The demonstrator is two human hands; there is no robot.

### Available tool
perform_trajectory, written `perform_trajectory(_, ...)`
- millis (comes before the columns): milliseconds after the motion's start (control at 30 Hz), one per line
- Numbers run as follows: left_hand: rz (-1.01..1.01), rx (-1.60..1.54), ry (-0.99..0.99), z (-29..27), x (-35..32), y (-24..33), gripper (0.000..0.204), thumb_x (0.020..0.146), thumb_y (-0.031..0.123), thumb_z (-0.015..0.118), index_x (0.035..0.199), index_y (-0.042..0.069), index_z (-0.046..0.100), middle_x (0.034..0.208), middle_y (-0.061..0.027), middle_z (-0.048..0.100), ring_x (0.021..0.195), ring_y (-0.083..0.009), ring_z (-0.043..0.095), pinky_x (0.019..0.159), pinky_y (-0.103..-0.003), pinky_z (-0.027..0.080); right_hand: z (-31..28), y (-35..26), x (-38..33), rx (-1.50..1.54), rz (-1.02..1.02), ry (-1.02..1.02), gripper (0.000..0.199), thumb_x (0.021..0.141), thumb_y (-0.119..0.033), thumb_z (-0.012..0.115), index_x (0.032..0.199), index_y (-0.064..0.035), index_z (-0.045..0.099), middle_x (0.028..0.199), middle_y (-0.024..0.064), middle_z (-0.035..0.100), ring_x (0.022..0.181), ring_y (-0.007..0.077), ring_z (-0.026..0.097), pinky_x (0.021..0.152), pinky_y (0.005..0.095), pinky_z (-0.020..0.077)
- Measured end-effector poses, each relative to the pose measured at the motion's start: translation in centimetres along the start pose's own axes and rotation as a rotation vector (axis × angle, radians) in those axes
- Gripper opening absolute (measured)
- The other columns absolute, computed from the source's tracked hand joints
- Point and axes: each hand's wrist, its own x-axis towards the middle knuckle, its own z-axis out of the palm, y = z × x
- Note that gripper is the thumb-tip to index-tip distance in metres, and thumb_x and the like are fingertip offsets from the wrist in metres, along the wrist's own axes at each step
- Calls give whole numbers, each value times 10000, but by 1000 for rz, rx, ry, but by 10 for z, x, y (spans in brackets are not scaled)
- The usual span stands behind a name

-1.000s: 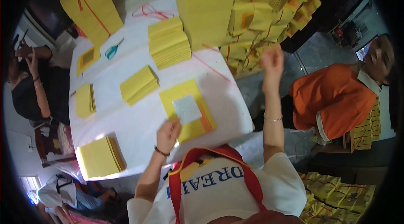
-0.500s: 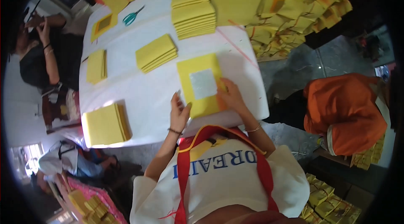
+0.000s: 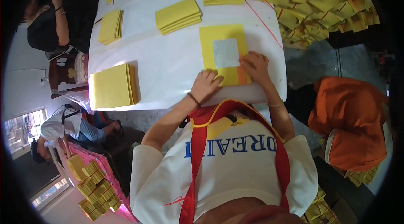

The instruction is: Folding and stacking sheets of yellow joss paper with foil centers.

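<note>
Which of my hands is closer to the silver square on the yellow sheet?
Right. The right hand has fingertips at the silver square's lower right corner; the left hand rests lower on the yellow sheet, below the square.

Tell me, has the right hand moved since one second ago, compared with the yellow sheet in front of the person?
Yes. The right hand came down from the bundles at the table's far right and now rests on the yellow sheet, beside its silver square.

White-covered table (image 3: 168,68), grey concrete floor (image 3: 313,62), bright window (image 3: 21,131) at left, pink-clothed side table (image 3: 99,169), daylight
</note>
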Motion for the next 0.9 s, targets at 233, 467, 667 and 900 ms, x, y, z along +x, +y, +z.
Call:
perform_trajectory(233,33,-229,32,-9,9,-17,151,734,118,609,875,63,603,811,-91,570,785,-249,546,683,-337,458,18,27,1,240,148,65,270,843,-351,557,971,-134,656,1085,37,592,1109,157,465,1010,422,140)
perform_trajectory(467,-426,-583,-97,-11,19,-31,188,841,188,555,873,20,633,750,-140,615,700,-294,574,638,-362,459,21,31,6,256,137,92,277,866,-357,521,965,-140,663,1081,25,592,1095,123,466,1006,401,138)
perform_trajectory(667,-549,-681,-134,-8,21,-33,187,822,194,563,852,22,630,691,-126,613,597,-238,576,560,-323,445,24,33,5,154,107,156,248,894,-262,475,847,-117,671,906,-17,646,929,116,541,933,325,245)
perform_trajectory(900,-584,-748,-128,-5,21,-37,194,809,197,565,846,19,635,631,-88,586,555,-124,525,539,-273,427,18,26,5,217,165,100,264,880,-319,510,977,-125,659,1068,25,596,1085,126,463,1004,377,146)
